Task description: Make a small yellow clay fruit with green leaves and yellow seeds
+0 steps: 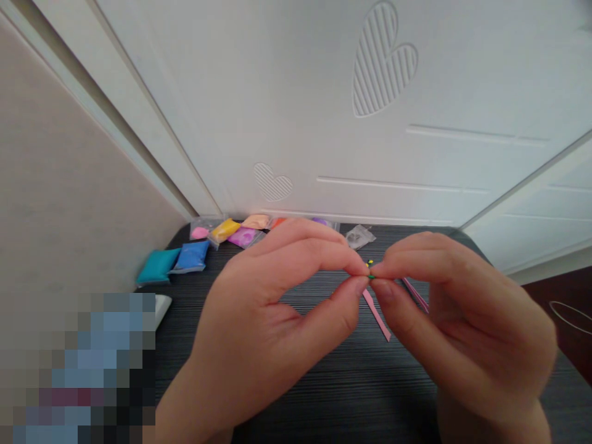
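Observation:
My left hand (259,320) and my right hand (481,327) meet over the dark table, thumb and forefinger of each pinched together. Between the touching fingertips shows a tiny green piece of what looks like modelling clay (372,277), held from both sides. Small yellow bits (370,263) show just above the fingertips; whether they join the green piece I cannot tell. A flat pink strip-like tool (379,320) lies on the table below the fingertips. Partly behind my right hand are thin pink sticks (415,295).
Teal (158,266) and blue (190,256) clay packets lie at the left of the dark striped table (296,394). Yellow (224,230), peach (257,221) and purple (245,237) packets line the back. A crumpled clear bag (361,237) lies near the white panel (287,111).

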{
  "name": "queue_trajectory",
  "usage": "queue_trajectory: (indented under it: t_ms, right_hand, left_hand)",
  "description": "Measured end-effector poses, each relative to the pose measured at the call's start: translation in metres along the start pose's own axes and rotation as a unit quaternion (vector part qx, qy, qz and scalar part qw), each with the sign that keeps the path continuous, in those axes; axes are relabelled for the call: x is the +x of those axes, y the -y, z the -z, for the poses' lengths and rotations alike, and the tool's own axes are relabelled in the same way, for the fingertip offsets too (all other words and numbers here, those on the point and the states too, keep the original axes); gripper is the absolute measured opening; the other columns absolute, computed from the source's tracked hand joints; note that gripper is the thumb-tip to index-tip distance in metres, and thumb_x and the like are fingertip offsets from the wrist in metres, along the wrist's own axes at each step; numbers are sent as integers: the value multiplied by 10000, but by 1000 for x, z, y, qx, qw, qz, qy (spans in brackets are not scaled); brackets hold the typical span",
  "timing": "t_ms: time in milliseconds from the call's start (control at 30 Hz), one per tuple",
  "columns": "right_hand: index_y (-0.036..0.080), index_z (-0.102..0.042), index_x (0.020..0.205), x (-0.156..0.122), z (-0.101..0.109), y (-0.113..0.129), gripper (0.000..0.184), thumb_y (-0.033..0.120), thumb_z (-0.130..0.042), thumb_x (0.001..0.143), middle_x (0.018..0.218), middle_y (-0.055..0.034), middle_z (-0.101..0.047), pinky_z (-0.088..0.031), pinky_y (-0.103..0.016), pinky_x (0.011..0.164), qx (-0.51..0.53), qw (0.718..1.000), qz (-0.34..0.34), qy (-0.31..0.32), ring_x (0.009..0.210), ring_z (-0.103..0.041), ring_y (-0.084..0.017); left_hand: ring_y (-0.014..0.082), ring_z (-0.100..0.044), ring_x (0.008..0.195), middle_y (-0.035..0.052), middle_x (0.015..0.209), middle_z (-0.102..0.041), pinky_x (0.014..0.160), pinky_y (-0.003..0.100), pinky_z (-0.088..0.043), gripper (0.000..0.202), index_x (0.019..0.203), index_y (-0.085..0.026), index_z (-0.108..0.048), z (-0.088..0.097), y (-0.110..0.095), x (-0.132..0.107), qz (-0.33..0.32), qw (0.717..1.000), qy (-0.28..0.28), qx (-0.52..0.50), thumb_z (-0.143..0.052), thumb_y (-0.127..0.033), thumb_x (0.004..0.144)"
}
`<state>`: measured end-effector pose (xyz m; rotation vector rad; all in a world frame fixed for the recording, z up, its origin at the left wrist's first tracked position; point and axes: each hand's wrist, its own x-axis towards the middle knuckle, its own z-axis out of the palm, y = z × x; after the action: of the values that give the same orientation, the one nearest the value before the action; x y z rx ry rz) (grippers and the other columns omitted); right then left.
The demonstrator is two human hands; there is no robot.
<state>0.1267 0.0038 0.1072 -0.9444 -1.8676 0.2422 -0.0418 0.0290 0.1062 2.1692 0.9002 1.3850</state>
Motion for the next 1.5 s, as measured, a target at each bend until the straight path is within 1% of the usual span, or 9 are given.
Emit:
queue_trajectory:
  t_ms: [133,233,500,700,833,1000,1267,1400,1500]
  right_hand:
    - [213,-601,887,1,1,0,280,30,-608,675,811,-10,-631,-503,-314,659,6,1000,3,1,758,-576,-156]
    - [213,-590,871,2,2,0,267,25,-598,681,790,-4,-628,-504,-303,646,7,1000,1,4,747,-574,-148]
    - [217,-587,898,1,2,0,270,45,-610,691,797,-4,-622,-498,-314,649,1,1000,-5,3,765,-573,-155]
    - [210,-598,895,0,-1,-2,288,39,-630,665,800,2,-624,-487,-311,670,-7,1000,-3,-10,770,-574,-149]
    - [193,-618,877,0,-3,-2,278,20,-609,659,796,-6,-621,-485,-316,676,15,999,12,-51,758,-570,-148]
    - [178,-612,890,2,0,-2,313,3,-630,631,803,-5,-621,-485,-306,682,4,1000,13,-4,774,-570,-144]
    - [181,-635,853,-1,-9,0,236,17,-590,688,763,-6,-623,-461,-304,660,34,996,0,-88,728,-566,-140]
    - [185,-630,822,-5,-8,0,188,39,-589,710,741,3,-613,-439,-280,636,12,992,-19,-127,694,-551,-125]
    - [200,-619,827,-19,-3,-8,179,64,-600,712,754,11,-611,-432,-273,649,-18,994,-40,-99,711,-551,-123]
  left_hand:
    - [161,-578,879,-14,865,-638,923,361,-440,163,832,-255,-617,0,0,-2,10,1000,13,-21,-604,-125,734]
    - [162,-578,896,-14,869,-640,930,364,-437,190,868,-259,-614,-2,-1,-3,18,999,-2,-34,-605,-122,736]
    - [157,-591,850,-24,833,-645,896,356,-456,155,818,-265,-621,0,1,-1,5,1000,11,-18,-603,-134,738]
    - [149,-587,853,-30,840,-647,918,335,-435,183,834,-264,-625,4,3,0,-7,1000,27,8,-619,-120,722]
    - [143,-584,851,-25,849,-645,927,319,-421,202,846,-246,-625,1,3,-2,-22,999,17,17,-619,-93,714]
    - [133,-584,839,-27,839,-642,914,297,-418,191,821,-225,-626,1,2,0,-26,1000,11,11,-615,-73,706]
    - [132,-569,907,-30,905,-643,921,284,-405,204,885,-238,-622,3,5,0,-10,1000,28,-1,-614,-109,728]
    - [140,-556,949,-18,929,-649,895,271,-403,156,909,-230,-627,-2,16,2,18,997,63,36,-588,-181,767]
    - [146,-566,903,-7,906,-656,843,277,-416,137,889,-219,-637,-15,39,-1,46,987,127,88,-528,-244,810]
